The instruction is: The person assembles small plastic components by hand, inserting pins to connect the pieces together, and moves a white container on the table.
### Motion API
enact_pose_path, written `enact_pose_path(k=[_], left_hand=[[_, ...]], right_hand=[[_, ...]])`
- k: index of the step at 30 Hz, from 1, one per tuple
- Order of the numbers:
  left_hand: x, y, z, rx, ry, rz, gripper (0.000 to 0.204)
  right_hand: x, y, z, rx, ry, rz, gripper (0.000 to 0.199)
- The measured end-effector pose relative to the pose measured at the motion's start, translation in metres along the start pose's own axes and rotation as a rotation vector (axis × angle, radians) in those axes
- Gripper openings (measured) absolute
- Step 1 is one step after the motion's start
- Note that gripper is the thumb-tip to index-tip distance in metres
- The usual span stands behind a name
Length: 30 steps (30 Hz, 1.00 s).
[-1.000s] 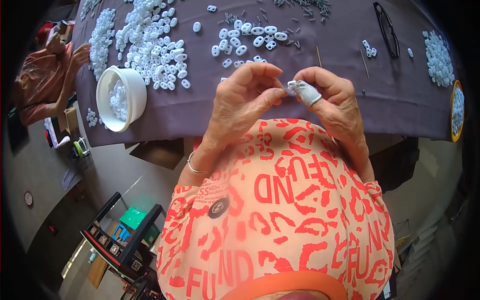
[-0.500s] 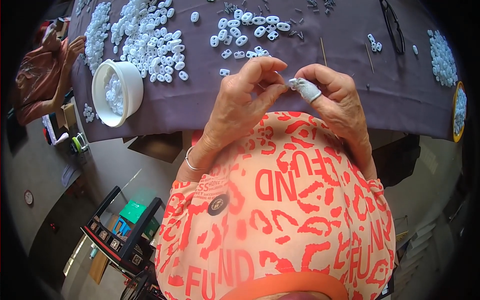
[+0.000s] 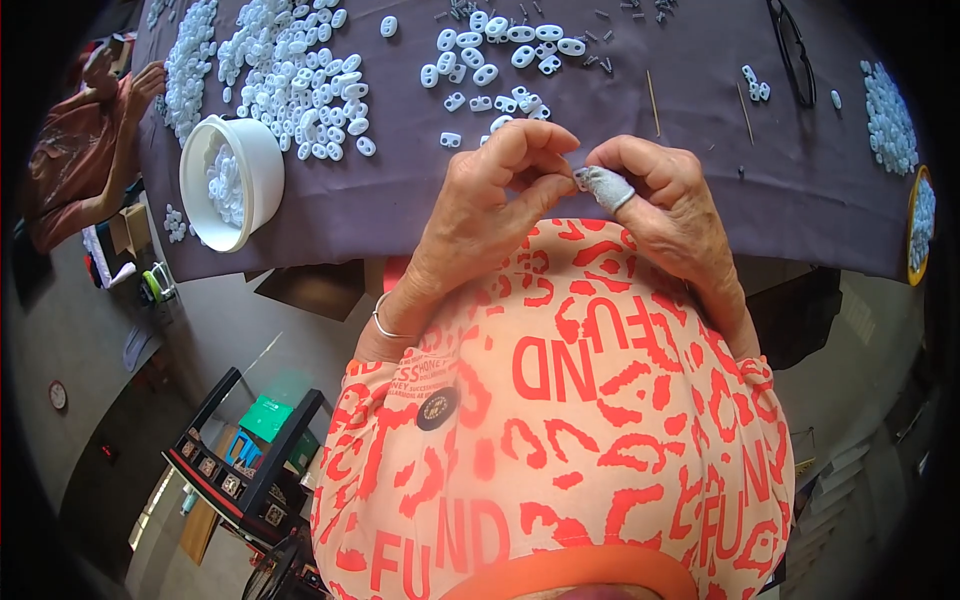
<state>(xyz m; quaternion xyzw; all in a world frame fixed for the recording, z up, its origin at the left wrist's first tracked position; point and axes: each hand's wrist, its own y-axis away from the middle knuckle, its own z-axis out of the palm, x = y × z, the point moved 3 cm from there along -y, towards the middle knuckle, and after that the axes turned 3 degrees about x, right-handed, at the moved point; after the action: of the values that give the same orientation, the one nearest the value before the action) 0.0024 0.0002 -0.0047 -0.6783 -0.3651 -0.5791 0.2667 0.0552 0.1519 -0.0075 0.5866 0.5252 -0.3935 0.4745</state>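
My left hand (image 3: 510,185) and my right hand (image 3: 665,195) meet fingertip to fingertip over the near edge of the table. A white wrap (image 3: 608,188) covers my right thumb. Between the thumb tips sits a small white plastic piece (image 3: 580,177), mostly hidden by the fingers. My right thumb and forefinger pinch it. The left thumb and forefinger are closed against its left side; whether they grip something else is hidden. Just beyond my hands lie white oval two-holed plastic pieces (image 3: 485,75) and smaller white pieces (image 3: 481,103).
A white tub (image 3: 265,185) with white parts lies tipped beside a big heap of white pieces (image 3: 300,100) at left. Small dark pins (image 3: 605,65), thin sticks (image 3: 653,103), eyeglasses (image 3: 795,60) and an orange-rimmed tray (image 3: 913,255) are on the dark tablecloth. Another person's arm (image 3: 120,180) shows far left.
Both hands have shifted slightly nearer each other and turned a little, with the small white piece now more covered. The view has moved slightly.
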Motion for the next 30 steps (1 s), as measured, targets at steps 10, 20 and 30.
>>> enact_pose_path(k=[10,20,30], left_hand=[[-0.017,0.006,-0.002,-0.020,0.270,-0.377,0.025],[-0.027,0.012,-0.001,-0.030,0.356,-0.548,0.022],[-0.032,0.010,0.001,0.074,0.381,-0.512,0.014]], right_hand=[[0.011,-0.001,0.008,0.001,-0.190,0.297,0.009],[0.020,-0.003,0.010,0.025,-0.268,0.335,0.012],[0.019,-0.004,0.014,0.026,-0.275,0.330,0.012]])
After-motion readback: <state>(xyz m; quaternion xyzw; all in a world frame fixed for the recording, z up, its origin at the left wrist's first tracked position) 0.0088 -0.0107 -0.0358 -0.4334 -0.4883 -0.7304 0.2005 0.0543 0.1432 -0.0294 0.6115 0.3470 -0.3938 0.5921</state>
